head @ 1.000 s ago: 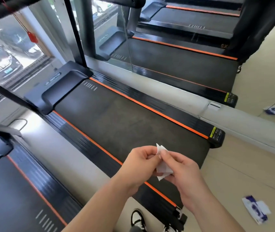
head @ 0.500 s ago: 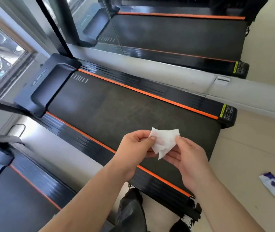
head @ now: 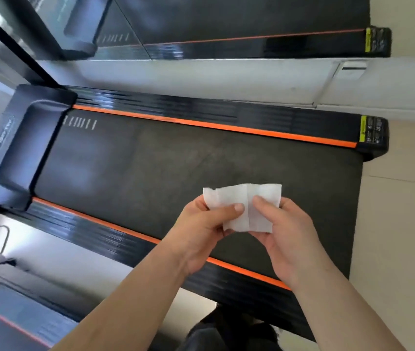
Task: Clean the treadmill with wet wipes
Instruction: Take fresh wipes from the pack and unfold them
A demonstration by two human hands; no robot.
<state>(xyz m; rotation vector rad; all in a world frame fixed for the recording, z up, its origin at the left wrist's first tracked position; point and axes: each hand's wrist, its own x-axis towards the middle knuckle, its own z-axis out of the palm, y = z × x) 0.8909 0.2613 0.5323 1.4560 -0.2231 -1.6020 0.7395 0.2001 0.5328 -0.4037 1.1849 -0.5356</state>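
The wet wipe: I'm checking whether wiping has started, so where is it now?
In the head view, lower centre, the wet wipe is pinched between the left hand and right hand, held over the treadmill belt.

Beige floor tiles (head: pixel 403 224) at right; a white ledge (head: pixel 201 77) across the top; another treadmill (head: pixel 239 19) beyond it.
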